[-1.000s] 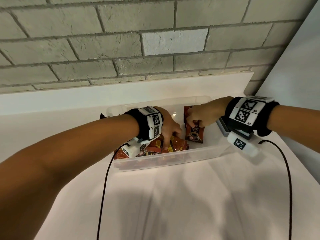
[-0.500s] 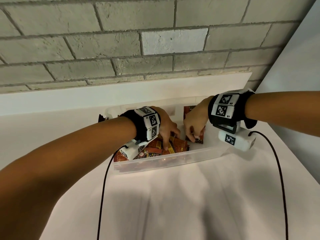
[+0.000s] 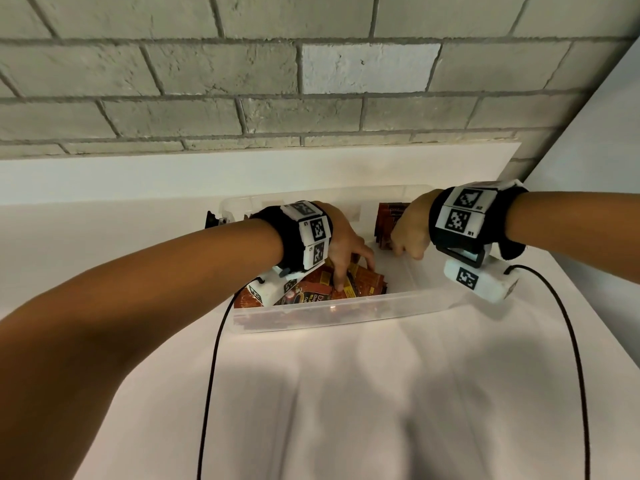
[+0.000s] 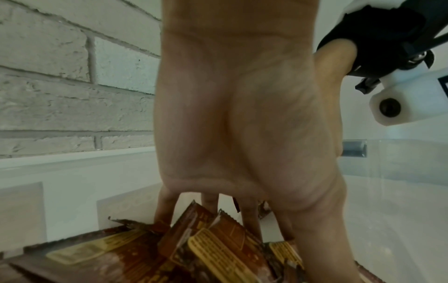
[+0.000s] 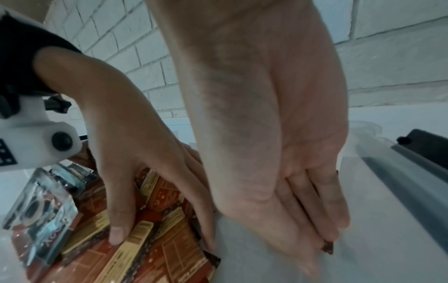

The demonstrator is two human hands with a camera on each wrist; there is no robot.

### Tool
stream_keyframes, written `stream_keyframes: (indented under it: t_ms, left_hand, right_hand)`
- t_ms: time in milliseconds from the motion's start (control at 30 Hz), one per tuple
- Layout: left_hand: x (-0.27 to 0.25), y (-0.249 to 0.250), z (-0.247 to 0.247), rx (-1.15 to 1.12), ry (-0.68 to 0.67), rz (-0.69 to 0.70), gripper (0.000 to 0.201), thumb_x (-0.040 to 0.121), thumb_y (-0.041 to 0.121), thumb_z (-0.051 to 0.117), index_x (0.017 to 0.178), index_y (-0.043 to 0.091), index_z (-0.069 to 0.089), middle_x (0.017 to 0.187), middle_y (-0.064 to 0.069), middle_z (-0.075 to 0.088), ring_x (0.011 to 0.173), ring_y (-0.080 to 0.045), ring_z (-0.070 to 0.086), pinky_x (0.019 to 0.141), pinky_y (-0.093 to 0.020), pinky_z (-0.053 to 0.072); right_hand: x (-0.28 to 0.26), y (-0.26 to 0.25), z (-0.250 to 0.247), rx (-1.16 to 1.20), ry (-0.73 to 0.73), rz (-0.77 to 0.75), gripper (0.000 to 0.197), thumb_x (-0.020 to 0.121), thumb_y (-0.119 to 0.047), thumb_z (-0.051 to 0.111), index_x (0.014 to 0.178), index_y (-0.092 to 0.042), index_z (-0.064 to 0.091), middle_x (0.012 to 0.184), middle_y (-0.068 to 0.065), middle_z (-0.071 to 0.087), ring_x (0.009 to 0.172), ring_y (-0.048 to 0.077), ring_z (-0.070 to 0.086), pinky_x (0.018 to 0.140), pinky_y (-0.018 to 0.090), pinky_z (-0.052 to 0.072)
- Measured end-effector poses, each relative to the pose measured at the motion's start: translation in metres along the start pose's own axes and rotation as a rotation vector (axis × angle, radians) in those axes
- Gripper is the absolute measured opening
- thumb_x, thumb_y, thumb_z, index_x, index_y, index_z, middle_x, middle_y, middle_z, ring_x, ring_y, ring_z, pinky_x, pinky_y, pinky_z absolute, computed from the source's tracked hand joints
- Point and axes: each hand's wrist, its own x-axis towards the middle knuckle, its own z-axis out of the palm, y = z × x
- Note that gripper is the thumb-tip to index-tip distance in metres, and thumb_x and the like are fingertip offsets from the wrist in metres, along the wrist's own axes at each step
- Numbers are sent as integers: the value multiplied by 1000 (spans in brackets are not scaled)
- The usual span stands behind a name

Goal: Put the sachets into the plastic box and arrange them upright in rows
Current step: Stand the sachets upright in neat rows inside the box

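Observation:
A clear plastic box [image 3: 346, 313] stands on the white table. Red-brown sachets [image 3: 367, 285] lie in a loose pile in its left half. A few more sachets [image 3: 388, 216] stand upright at the far right. My left hand [image 3: 355, 275] is inside the box, thumb pressing on the pile [image 5: 157, 249] and straight fingers [image 4: 249, 220] reaching down along its right edge. My right hand [image 3: 408, 251] is beside the upright sachets. In the right wrist view its straight fingers [image 5: 315, 210] lie flat against a sachet [image 5: 327, 248], mostly hidden behind them.
A grey brick wall [image 3: 311, 98] rises behind the table, and a white panel [image 3: 606, 133] closes the right side. Black cables [image 3: 211, 375] trail from both wrists over the table's front. A dark latch [image 3: 211, 220] sits on the box's left end, with another [image 5: 424, 141] on the right.
My right hand has moved left and down into the box, carrying its sachet against the upright ones. My left hand has stayed on the pile, its fingers shifting slightly.

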Motion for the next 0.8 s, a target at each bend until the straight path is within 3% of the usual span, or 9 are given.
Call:
stream_keyframes:
  t_ms: [133, 233, 300, 400, 467, 567, 667, 733, 800]
  left_hand:
    - [-1, 1, -1, 5, -9, 5, 70, 85, 37, 68, 144, 31, 30, 146, -1, 35, 129, -25, 37, 89, -30, 36]
    - [-3, 0, -2, -20, 23, 14, 62, 82, 34, 70, 135, 28, 40, 140, 0, 41, 121, -23, 44, 80, -29, 36]
    - [-2, 1, -2, -40, 30, 26, 62, 81, 34, 72, 135, 24, 42, 138, -1, 43, 121, -22, 45, 81, -28, 38]
    - [-1, 4, -1, -56, 8, 40, 63, 81, 38, 71, 135, 23, 42, 139, 0, 43, 119, -20, 45, 84, -28, 39]
    - [-2, 4, -2, -46, 19, 40, 57, 82, 38, 70, 132, 23, 46, 131, 0, 48, 110, -19, 48, 73, -25, 39]
    - [-5, 2, -5, -69, 31, 54, 47, 82, 37, 71, 123, 20, 55, 111, 2, 58, 95, -15, 53, 61, -20, 41]
    - [-15, -5, -9, -136, 51, 50, 46, 80, 38, 72, 121, 19, 61, 108, 0, 65, 93, -15, 59, 73, -24, 50]
    - [-24, -13, -11, -246, 92, 59, 39, 79, 36, 74, 113, 19, 66, 108, -1, 69, 99, -18, 63, 85, -31, 52]
    - [-35, -23, -11, -371, 142, 82, 32, 78, 33, 75, 106, 20, 68, 104, 1, 71, 98, -16, 65, 90, -33, 51]
  right_hand:
    - [2, -4, 4, 126, 31, 18, 32, 95, -6, 42, 123, -1, 55, 115, 10, 60, 74, 16, 49, 61, 21, 38]
    - [0, -2, 2, 299, -2, 71, 22, 94, -5, 36, 81, -9, 54, 75, -1, 43, 85, 20, 41, 60, 24, 34]
    - [2, 3, 2, 390, -13, 34, 30, 92, -5, 41, 64, -15, 40, 70, -2, 39, 79, 20, 41, 59, 22, 33]
    - [1, 10, 8, 481, 102, 40, 31, 90, -9, 57, 63, -22, 48, 72, -2, 49, 84, 22, 51, 82, 31, 47]
    - [0, 12, 10, 415, 130, 2, 31, 90, -10, 58, 64, -23, 48, 73, -3, 50, 88, 21, 51, 89, 33, 46]
    - [-2, 8, 4, 423, 45, -48, 34, 92, -6, 51, 63, -20, 42, 70, -2, 43, 74, 17, 46, 71, 17, 43]
    - [-4, 4, 0, 312, -53, -64, 37, 95, -3, 40, 62, -18, 32, 67, -1, 32, 57, 10, 28, 50, 15, 30]
    - [-8, 11, 0, 381, -9, -112, 33, 94, -5, 44, 64, -17, 41, 70, -3, 40, 60, 6, 33, 54, 13, 34]
    - [-17, 16, 0, 538, 45, -188, 14, 94, -16, 53, 81, -14, 59, 85, 0, 57, 76, 7, 47, 74, 12, 43]
